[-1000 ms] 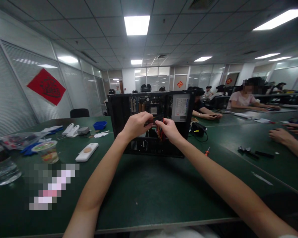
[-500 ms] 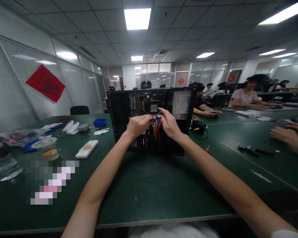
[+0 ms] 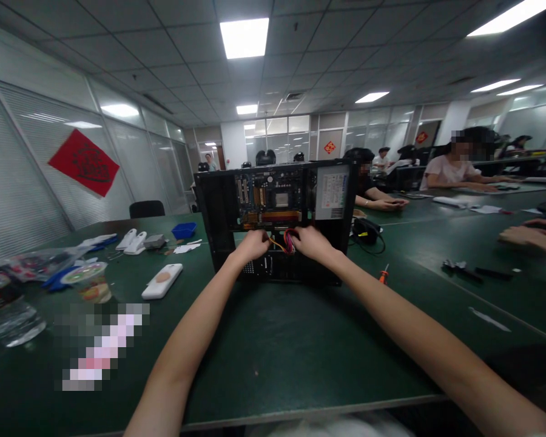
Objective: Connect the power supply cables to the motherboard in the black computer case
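Observation:
A black computer case (image 3: 218, 224) stands on the table with its open side facing me. The motherboard (image 3: 281, 199) shows in its upper part, the silver power supply (image 3: 333, 195) at its upper right. Below the board, my right hand (image 3: 313, 241) is closed around a bundle of coloured cables (image 3: 290, 241), red and purple among them. My left hand (image 3: 253, 244) is closed at the end of a thin yellow cable (image 3: 276, 244) running from that bundle. Whatever connectors sit in my fingers are hidden.
Right of the case lie an orange screwdriver (image 3: 383, 274) and a black cable coil (image 3: 367, 235). On the left are a white power bank (image 3: 162, 281), a plastic cup (image 3: 91, 282), a water bottle (image 3: 9, 309) and a blue tray (image 3: 184, 230). Another person's hands (image 3: 530, 237) rest at far right.
Both hands have moved down from the motherboard's lower edge with the cables, and slightly apart. More of the board and its orange slots now shows. The view has shifted slightly.

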### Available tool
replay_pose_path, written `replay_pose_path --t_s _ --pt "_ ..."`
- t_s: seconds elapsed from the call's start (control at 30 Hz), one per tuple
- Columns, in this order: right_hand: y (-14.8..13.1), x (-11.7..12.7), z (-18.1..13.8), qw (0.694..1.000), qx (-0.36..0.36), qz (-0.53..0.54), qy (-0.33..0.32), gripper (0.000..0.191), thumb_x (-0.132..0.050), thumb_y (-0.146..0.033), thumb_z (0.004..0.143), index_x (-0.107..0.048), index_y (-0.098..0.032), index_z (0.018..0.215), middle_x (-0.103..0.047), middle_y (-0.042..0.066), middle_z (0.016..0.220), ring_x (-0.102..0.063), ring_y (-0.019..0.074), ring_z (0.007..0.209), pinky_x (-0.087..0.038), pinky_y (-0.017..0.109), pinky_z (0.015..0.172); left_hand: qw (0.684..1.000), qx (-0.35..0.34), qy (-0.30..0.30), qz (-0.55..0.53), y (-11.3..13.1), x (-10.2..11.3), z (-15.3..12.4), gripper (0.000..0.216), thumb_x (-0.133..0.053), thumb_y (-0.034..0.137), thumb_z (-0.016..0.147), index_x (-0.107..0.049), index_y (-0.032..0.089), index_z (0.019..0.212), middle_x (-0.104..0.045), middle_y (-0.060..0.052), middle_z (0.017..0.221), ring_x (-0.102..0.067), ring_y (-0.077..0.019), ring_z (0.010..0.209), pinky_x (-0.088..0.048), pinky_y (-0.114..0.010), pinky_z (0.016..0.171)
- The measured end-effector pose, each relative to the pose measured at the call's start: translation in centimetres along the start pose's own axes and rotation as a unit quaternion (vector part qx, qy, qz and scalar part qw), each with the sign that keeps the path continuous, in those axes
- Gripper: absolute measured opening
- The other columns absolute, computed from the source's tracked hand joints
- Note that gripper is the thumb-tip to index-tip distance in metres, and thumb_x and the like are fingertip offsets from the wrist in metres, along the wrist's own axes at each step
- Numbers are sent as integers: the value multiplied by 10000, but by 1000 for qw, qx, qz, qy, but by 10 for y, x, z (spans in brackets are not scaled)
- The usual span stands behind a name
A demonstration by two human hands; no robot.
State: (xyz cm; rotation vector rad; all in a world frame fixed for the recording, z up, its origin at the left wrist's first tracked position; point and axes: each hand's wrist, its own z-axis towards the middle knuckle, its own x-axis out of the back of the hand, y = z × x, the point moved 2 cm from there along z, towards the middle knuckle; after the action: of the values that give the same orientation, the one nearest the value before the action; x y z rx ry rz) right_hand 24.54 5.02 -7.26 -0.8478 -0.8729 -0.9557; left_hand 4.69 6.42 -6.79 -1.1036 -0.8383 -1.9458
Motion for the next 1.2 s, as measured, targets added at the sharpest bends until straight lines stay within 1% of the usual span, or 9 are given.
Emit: replay_pose_path --t_s 0.13,0.23,0.33,0.47,0.57,0.73,0.9,1.1,1.2 --pt "-3 1 -1 1000 13 21 -14 382 -421 -371 991 -702 -142 1112 -725 168 1063 -682 257 982 -477 300 843 998 27 -52 30 -1 4 2 245 -562 278 877 -728 123 784 -737 -146 832 -694 -268 814 -488 -308 675" --pt "-4 3 -4 999 30 34 -19 358 -425 -346 992 -709 -155 1097 -732 145 1069 -677 240 1001 -470 272 843 994 50 -86 40 6 8 -1 235 -583 295 880 -740 125 842 -745 -145 868 -697 -258 830 -491 -294 673" --pt "-4 5 -9 998 49 38 -23 336 -433 -318 988 -705 -165 1114 -732 133 1084 -675 234 1000 -463 267 853 993 34 -97 51 18 11 -7 205 -591 267 875 -741 127 889 -746 -140 905 -700 -248 846 -497 -281 681" --pt "-3 9 -10 997 67 34 -26 369 -387 -297 1007 -682 -172 1190 -726 124 1113 -670 211 1003 -454 253 866 996 20 -19 89 27 22 -12 203 -584 250 877 -751 149 935 -742 -142 935 -700 -268 880 -513 -313 730" --pt "-2 13 1 999 38 -22 -1 402 -359 -327 1020 -637 -192 1277 -709 122 1170 -662 210 1048 -456 262 887 995 24 32 93 25 31 -8 253 -543 301 926 -755 188 1005 -742 -138 967 -697 -275 915 -521 -344 781" --pt "-1 7 28 995 -27 -90 -14 390 -455 -364 972 -732 -114 1089 -720 207 1066 -686 278 985 -493 325 839 993 32 45 108 15 33 1 321 -441 293 985 -738 198 1058 -738 -140 1008 -696 -280 925 -522 -351 769" --pt "2 1 27 995 -1 -95 -14 348 -489 -353 941 -734 -168 1104 -717 170 1072 -666 290 1021 -490 354 878 990 -33 -4 140 11 15 15 302 -452 287 986 -724 201 1086 -731 -127 1038 -694 -271 945 -514 -327 764" --pt "3 5 19 995 30 -93 12 346 -489 -332 934 -723 -164 1126 -574 149 1342 -603 263 1132 -462 317 930 973 -127 -27 192 13 8 41 282 -489 246 960 -738 172 1070 -716 -146 1073 -673 -305 1015 -519 -362 786" --pt "2 3 20 995 51 -90 9 316 -501 -296 923 -737 -146 1071 -596 150 1284 -607 255 1102 -457 308 924 970 -147 -39 191 15 6 46 309 -463 228 966 -753 165 1053 -715 -153 1054 -671 -301 995 -516 -376 808"
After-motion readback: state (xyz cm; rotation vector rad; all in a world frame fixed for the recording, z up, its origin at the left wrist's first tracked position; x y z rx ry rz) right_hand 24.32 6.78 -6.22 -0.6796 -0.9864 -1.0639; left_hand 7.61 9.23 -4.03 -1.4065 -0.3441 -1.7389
